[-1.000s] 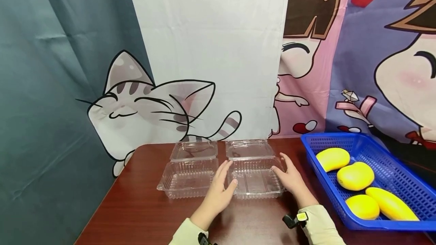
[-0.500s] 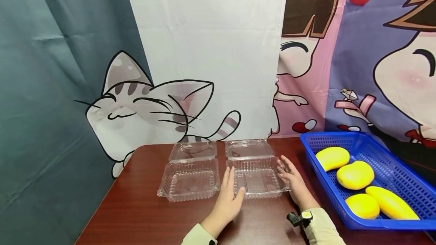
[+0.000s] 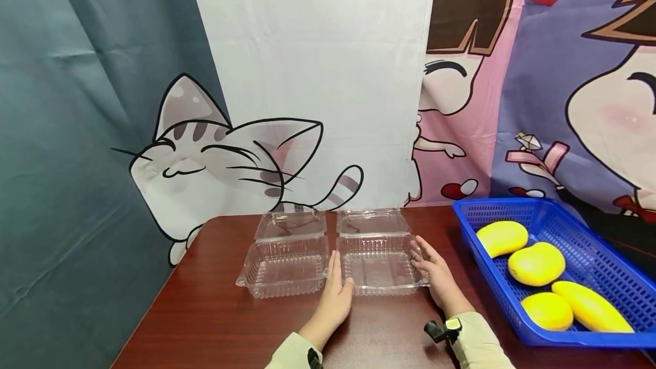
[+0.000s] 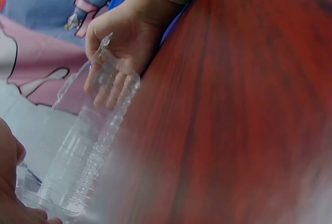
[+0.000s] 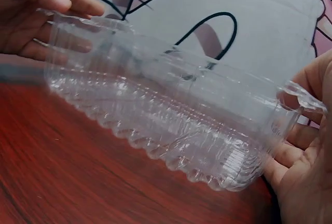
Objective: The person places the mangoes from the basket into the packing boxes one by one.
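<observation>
Two clear plastic clamshell boxes lie open side by side on the dark red table (image 3: 215, 329). My hands bracket the right box (image 3: 381, 263) (image 5: 171, 115) (image 4: 88, 151). My left hand (image 3: 335, 292) (image 5: 31, 11) lies flat against its left wall, in the gap beside the left box (image 3: 284, 266), with the thumb on the rim. My right hand (image 3: 435, 275) (image 4: 116, 53) (image 5: 306, 172) presses straight fingers against its right wall, under the rim. Both boxes hold nothing, and their lids lie back toward the curtain.
A blue plastic basket (image 3: 476, 244) stands at the table's right side with several yellow mangoes (image 3: 535, 263) in it. Cartoon-printed cloth hangs close behind the table. The table's left edge runs just beyond the left box.
Both hands have slid the right box a little to the left, closer to the left box. My left hand has moved from the box's front corner to its left wall.
</observation>
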`<state>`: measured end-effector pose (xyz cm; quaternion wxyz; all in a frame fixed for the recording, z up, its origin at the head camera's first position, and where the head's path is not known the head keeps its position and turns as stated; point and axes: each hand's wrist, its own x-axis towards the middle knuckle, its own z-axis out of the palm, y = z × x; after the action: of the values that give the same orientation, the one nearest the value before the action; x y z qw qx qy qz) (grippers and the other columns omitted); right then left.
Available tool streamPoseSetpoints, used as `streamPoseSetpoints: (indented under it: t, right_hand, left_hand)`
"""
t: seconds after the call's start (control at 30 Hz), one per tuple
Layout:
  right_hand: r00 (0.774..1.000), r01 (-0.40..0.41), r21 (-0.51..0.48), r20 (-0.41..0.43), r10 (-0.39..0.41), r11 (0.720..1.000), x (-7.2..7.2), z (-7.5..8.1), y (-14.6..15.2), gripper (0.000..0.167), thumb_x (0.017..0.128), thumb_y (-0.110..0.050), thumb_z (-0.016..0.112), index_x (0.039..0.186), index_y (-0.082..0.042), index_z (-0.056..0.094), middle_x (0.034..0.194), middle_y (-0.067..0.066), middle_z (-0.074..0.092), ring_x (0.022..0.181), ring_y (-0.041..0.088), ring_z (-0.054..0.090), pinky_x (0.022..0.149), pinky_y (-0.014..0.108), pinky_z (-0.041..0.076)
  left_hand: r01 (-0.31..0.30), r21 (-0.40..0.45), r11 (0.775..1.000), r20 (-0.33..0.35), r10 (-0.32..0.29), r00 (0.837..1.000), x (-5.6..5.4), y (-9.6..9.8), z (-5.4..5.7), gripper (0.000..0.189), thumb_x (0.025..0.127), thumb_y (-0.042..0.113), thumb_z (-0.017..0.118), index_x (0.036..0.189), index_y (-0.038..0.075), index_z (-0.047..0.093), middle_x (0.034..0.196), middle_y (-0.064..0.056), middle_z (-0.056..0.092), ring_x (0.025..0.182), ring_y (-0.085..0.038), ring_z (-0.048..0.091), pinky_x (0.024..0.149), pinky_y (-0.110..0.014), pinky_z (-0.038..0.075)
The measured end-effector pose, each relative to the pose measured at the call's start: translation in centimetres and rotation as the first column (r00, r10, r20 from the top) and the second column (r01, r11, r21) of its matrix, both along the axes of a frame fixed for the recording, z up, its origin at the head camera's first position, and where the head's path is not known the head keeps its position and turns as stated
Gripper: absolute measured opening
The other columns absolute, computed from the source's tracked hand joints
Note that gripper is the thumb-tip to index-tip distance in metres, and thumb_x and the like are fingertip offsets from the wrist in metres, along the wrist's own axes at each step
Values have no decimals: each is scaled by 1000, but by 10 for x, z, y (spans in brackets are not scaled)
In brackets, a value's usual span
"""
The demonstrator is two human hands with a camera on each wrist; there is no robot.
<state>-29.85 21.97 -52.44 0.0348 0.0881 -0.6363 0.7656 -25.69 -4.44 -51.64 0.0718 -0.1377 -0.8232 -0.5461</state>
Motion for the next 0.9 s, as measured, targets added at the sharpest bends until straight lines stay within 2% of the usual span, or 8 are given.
streamPoseSetpoints:
  t: [0.07, 0.13, 0.23, 0.33, 0.6, 0.77, 0.9]
  right_hand:
    - [1000, 7, 9, -1, -7, 1000, -2, -1, -6, 69, 95, 11, 43, 158, 6, 17, 159, 29, 25, 127, 2, 50, 96, 17, 44]
    - [1000, 9, 13, 1, -9, 1000, -4, -1, -12, 70, 94, 10, 44, 159, 5, 17, 159, 32, 21, 135, 12, 46, 96, 16, 44]
    - [1000, 8, 17, 2, -8, 1000, -9, -1, -22, 71, 93, 10, 45, 159, 4, 18, 160, 32, 22, 145, 32, 34, 95, 15, 44]
    - [1000, -1, 3, -1, 1, 1000, -13, -2, -32, 71, 92, 13, 43, 159, 5, 18, 160, 30, 23, 147, 43, 23, 96, 14, 43]
    - [1000, 8, 22, 15, -8, 1000, -19, -3, -52, 73, 90, 15, 40, 159, 3, 20, 161, 27, 25, 148, 42, 25, 98, 13, 39]
    - [999, 30, 45, 28, -31, 999, -19, -3, -56, 72, 91, 14, 42, 159, 1, 23, 160, 26, 28, 148, 41, 27, 107, 20, 36]
    - [999, 30, 53, 27, -32, 998, -18, -3, -55, 71, 92, 13, 43, 159, 1, 22, 160, 26, 28, 147, 42, 27, 110, 26, 34]
  left_hand:
    - [-22, 3, 1000, 3, 22, 1000, -3, -4, -2, 69, 101, 3, 46, 160, -3, 10, 167, -23, 8, 151, -43, 12, 117, -64, 16]
    - [-54, 8, 999, 11, 54, 998, -5, -9, -3, 70, 102, 4, 46, 161, -1, 9, 167, -23, 8, 151, -42, 14, 117, -63, 17]
    - [-109, 16, 994, 17, 109, 994, -8, -15, -3, 71, 102, 4, 47, 161, 1, 7, 166, -24, 8, 149, -43, 21, 117, -61, 20]
    - [-143, 30, 989, 23, 142, 990, -10, -22, -3, 72, 102, 5, 47, 161, 1, 6, 166, -24, 7, 147, -44, 28, 116, -60, 24]
    - [-202, 39, 979, 2, 202, 979, -15, -37, -9, 71, 102, 3, 48, 160, -3, 8, 167, -23, 10, 149, -44, 23, 117, -60, 22]
    - [-199, 60, 978, 8, 199, 980, -17, -41, -11, 71, 102, 3, 48, 160, -4, 8, 166, -24, 10, 149, -44, 21, 117, -61, 21]
    - [-184, 107, 977, 17, 183, 983, -17, -39, -11, 70, 102, 3, 47, 160, -3, 8, 164, -25, 19, 145, -47, 28, 115, -60, 26]
